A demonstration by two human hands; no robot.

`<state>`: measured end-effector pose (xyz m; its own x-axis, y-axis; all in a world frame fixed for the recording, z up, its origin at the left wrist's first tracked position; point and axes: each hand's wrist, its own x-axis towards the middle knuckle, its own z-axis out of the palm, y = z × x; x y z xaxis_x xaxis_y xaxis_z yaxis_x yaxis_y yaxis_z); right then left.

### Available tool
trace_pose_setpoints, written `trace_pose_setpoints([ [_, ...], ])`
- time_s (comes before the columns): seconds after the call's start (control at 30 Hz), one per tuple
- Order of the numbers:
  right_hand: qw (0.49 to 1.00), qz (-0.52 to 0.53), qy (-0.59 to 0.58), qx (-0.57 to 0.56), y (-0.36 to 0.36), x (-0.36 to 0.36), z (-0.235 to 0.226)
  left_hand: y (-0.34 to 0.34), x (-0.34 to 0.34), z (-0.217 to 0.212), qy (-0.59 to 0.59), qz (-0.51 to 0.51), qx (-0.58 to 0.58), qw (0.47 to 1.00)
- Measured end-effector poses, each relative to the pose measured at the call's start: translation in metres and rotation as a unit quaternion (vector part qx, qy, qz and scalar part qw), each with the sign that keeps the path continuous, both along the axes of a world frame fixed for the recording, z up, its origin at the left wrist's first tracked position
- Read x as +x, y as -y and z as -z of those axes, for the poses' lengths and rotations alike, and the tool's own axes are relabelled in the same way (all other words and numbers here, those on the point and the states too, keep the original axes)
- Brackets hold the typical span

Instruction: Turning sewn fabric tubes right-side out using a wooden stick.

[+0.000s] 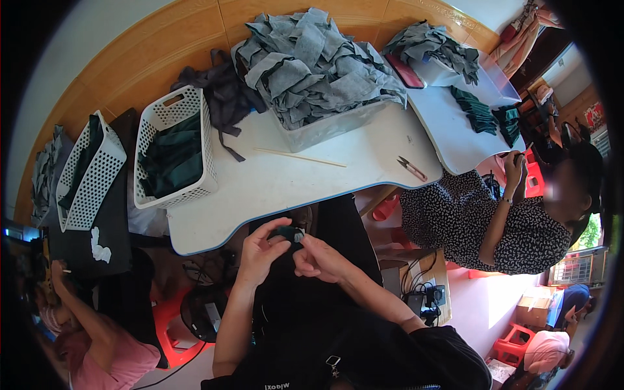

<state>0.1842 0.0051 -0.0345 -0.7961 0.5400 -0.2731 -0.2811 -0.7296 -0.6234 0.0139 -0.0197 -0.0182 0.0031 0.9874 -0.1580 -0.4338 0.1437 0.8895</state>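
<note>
Just off the table's near edge, in front of my body, a small piece of dark green cloth (284, 232) is pinched between both hands. My left hand (261, 252) holds its left end between thumb and fingers. With fingers curled, my right hand (320, 259) grips the other end, where a small greyish bit shows. The cloth looks bunched or folded, and its underside is hidden. Beyond the hands, a thin pale stick (299, 157) lies across the white table (260, 188). A pair of thread snips (412, 169) rests near the table's right edge.
A white basket (211, 175) of dark green cloth stands left, with another white basket (112, 140) beyond it. At the back, a clear bin (325, 132) overflows with grey strips beside dark cloth (224, 97). People sit on both sides; the nearer right one wears a patterned dress (455, 221).
</note>
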Motion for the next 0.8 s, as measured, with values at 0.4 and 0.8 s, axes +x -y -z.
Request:
trace_pose_setpoints([
  [0.4, 0.909, -0.054, -0.237, -0.339, 0.008, 0.035, 0.005, 0.014, 0.016, 0.045, 0.102, -0.089, -0.132, 0.982],
  [0.8, 0.974, 0.047, 0.198, 0.103, 0.012, 0.046, 0.005, -0.004, 0.007, 0.037, 0.063, -0.158, -0.076, 0.982],
])
